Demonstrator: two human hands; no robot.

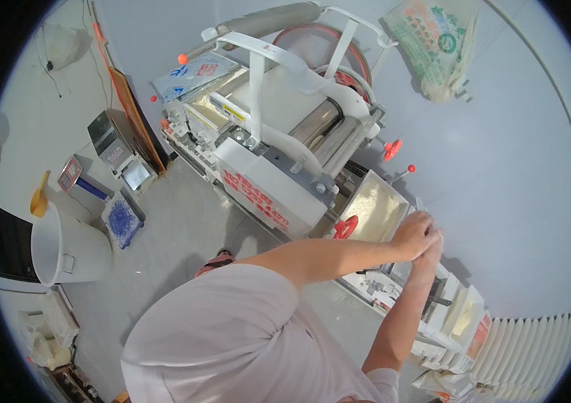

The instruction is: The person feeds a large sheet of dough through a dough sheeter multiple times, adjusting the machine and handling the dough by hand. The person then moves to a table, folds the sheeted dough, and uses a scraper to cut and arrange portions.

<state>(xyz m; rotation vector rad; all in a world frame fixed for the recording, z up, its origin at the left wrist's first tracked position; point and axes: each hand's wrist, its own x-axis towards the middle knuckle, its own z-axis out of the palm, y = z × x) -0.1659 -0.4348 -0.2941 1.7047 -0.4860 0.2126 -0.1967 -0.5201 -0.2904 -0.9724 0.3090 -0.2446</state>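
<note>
My left hand and my right hand meet at the right, touching each other with the fingers folded together. Whether something small lies between them is hidden. Both are above the end of a shiny metal tray that belongs to a white roller machine. Left of the tray is a red handwheel on the machine. Steel rollers lie between its white side frames. Below my hands, a machine section with a dark handle continues toward the lower right.
A white bucket with a yellow scoop stands at the left, near a blue-topped platform scale. A red-knobbed lever sticks out by the wall. A plastic bag hangs there. White ribbed panels are at lower right.
</note>
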